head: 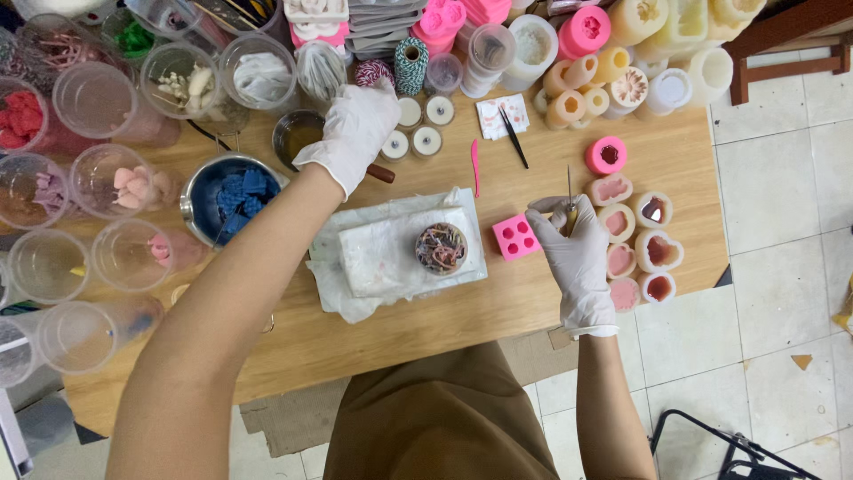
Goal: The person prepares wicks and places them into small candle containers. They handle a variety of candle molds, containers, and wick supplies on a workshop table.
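You stand at a wooden table point(533, 302) crowded with craft supplies, over a pale tiled floor point(782, 267) with a chipped tile at right. Your gloved right hand point(576, 258) is clenched around thin tweezers point(569, 191), tips pointing up, just beside a pink mould point(515, 237) and a cluster of heart moulds point(635, 244) near the table's right edge. Your gloved left hand point(355, 129) reaches across to the back of the table, fingers curled down at a small pot point(298, 133) with a dark handle; whether it grips anything cannot be told. Between your arms, a small round candle point(441, 248) topped with coloured bits sits on a white wrapped block point(391, 253). Clear plastic cups point(89, 178) line the left side, beside a steel bowl point(231, 200) of blue pieces. Silicone moulds point(622, 53) and a twine spool point(410, 64) fill the far edge.
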